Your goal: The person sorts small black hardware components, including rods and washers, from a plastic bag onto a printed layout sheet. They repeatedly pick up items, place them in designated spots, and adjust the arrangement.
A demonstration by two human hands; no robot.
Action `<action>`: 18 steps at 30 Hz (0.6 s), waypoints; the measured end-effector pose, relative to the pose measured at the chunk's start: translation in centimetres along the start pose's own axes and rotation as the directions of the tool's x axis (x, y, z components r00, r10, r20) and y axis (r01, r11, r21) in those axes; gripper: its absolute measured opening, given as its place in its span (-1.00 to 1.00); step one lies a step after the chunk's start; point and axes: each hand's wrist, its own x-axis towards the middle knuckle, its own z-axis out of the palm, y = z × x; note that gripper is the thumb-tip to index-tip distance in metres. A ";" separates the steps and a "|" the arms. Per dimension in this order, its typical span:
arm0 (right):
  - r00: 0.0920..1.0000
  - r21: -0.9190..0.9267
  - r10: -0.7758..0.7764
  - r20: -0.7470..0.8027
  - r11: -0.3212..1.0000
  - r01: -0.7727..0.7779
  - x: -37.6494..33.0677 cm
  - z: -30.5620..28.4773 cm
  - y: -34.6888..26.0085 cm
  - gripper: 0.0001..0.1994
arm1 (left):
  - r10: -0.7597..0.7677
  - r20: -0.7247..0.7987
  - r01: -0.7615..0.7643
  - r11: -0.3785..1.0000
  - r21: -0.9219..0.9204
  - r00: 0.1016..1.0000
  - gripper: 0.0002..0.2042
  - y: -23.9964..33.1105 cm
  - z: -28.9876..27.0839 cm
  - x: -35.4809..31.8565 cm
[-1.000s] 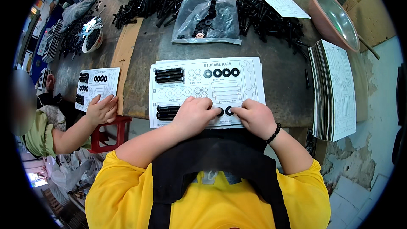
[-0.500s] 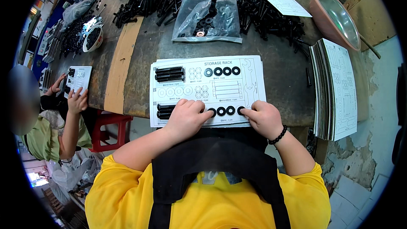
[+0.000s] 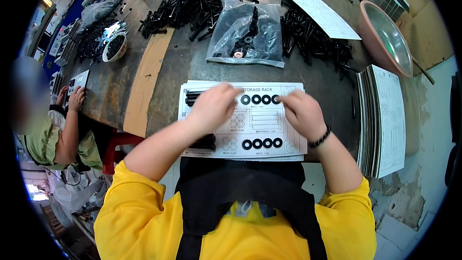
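A printed sheet point(image 3: 222, 150) with line drawings of hardware lies in front of me on top of other sheets. Black washers point(image 3: 256, 99) sit in a row across its upper part; more washers point(image 3: 257, 143) line its lower part. My left hand point(image 3: 216, 106) is closed above the sheet, fingertips by the upper row's left end, their contents hidden. At that row's right end, my right hand point(image 3: 304, 114) has its curled fingertips against the last washer; whether they pinch anything is unclear. Black bolts point(image 3: 191, 98), partly behind my left hand, and lower bolts point(image 3: 206, 142), partly under my forearm, occupy the sheet's left side.
Beyond the sheet lies a clear plastic bag point(image 3: 245, 36) of washers, between heaps of black bolts point(image 3: 185, 12). A stack of printed sheets point(image 3: 382, 120) and a pink-rimmed basin point(image 3: 385, 38) stand right. A cardboard strip point(image 3: 147, 86) lies left; beyond it a person point(image 3: 53, 137) handles a card.
Both hands have moved away from me, from the lower washer row to the ends of the upper one. The lower washers now lie uncovered. My view has shifted slightly.
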 end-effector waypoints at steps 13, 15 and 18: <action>0.911 -0.294 0.390 0.136 0.894 -0.339 16.3 9.3 4.6 -0.79 | -0.163 -0.030 0.165 0.971 0.171 0.986 -0.74 -11.2 3.9 14.8; 0.871 -0.397 0.465 0.158 0.837 -0.376 17.1 9.2 4.1 -0.78 | -0.107 0.033 0.090 0.939 0.332 0.994 -0.73 -11.0 3.1 14.6; 0.869 -0.443 0.455 0.197 0.831 -0.335 18.2 9.4 4.4 -0.78 | -0.016 0.183 -0.062 0.908 0.415 0.983 -0.77 -11.2 2.7 14.9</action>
